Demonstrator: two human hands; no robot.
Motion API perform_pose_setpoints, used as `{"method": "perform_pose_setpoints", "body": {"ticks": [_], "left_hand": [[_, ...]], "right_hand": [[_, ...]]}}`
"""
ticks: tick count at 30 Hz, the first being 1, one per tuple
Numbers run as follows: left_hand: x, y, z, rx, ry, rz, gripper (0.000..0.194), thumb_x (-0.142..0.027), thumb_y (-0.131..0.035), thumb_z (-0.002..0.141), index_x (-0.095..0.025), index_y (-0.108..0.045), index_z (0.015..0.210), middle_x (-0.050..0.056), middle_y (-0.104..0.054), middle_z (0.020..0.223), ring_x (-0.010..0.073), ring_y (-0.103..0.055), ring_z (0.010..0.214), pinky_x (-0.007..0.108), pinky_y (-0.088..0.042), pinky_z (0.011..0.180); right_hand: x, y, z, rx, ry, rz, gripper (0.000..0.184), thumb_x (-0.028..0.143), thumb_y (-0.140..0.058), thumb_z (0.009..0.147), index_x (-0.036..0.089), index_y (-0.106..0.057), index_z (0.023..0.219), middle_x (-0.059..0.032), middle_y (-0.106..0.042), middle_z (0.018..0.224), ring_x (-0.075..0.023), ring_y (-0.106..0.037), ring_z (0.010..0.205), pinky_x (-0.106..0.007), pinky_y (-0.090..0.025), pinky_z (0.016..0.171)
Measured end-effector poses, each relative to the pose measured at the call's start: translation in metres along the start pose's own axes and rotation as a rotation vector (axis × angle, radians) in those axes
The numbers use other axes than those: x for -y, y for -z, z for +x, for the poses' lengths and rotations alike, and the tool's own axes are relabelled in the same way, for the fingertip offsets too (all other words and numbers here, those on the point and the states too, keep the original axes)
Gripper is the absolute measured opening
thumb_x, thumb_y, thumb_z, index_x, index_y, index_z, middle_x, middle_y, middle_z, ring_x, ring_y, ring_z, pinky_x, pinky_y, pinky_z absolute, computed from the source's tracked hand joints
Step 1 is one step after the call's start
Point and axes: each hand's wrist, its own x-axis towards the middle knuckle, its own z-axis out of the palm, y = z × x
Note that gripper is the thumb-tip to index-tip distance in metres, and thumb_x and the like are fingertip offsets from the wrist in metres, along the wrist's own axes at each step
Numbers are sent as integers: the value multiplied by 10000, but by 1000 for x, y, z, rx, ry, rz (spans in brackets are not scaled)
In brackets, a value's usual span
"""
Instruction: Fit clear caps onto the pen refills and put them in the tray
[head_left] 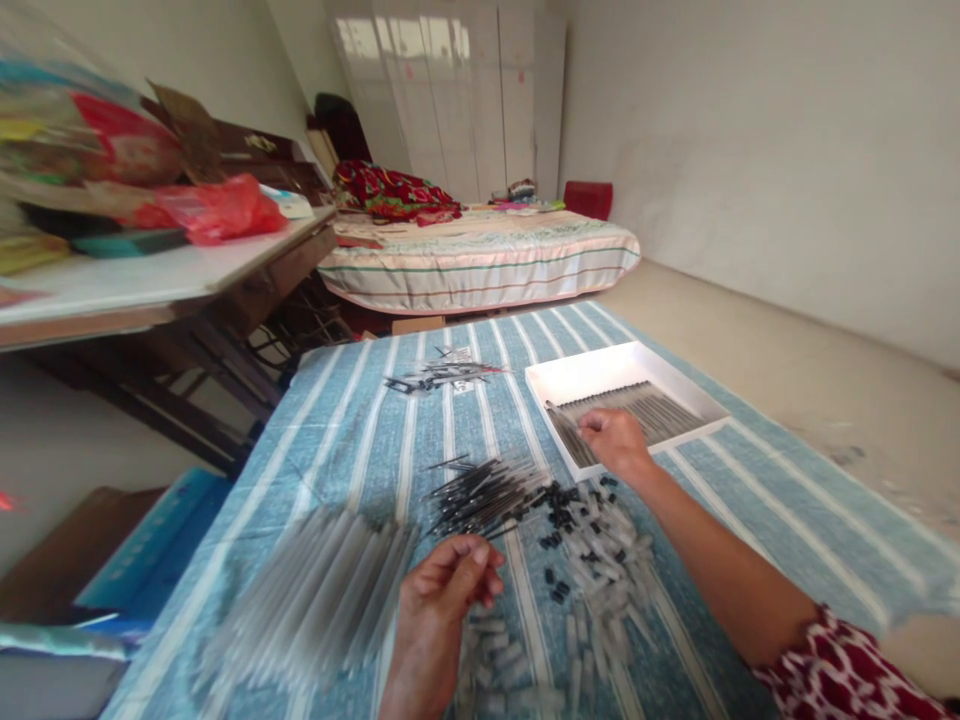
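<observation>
My right hand (615, 440) is over the left part of a white box (637, 352), its fingers closed on the end of a slim grey pen (562, 418). Inside the box lies a row of similar grey pens (652, 408). My left hand (450, 595) hovers low in the middle, thumb and fingers pinched; whatever they may hold is hidden. Just beyond it spreads a heap of dark, thin pen refills (491, 492). Translucent grey pen barrels (322, 590) lie side by side to its left. On the right are small black plugs (559, 510) and translucent pen caps (604, 560).
All this rests on a table with a blue striped cloth (360, 430). Further back lies another small pile of dark thin parts (442, 375). A white-topped side table (210, 275) with plastic bags stands at left. A bed (480, 262) stands beyond the far edge.
</observation>
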Motion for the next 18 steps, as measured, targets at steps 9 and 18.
{"method": "perform_pose_setpoints", "body": {"ticks": [9,18], "left_hand": [[0,0,0,-15,19,59,164,-309,-672,681,-147,-644,668,24,-646,652,117,-526,524,207,-399,473],[-2,-4,0,-17,26,98,170,-317,-683,662,-153,-647,631,19,-644,618,114,-525,500,206,-402,461]], "right_hand": [[-3,-16,5,158,-26,-209,182,278,-585,723,249,-707,855,-18,-715,840,-177,-635,807,-233,-426,637],[3,-9,10,259,69,-280,111,218,-602,689,221,-710,716,-49,-710,776,-197,-637,773,-244,-427,610]]}}
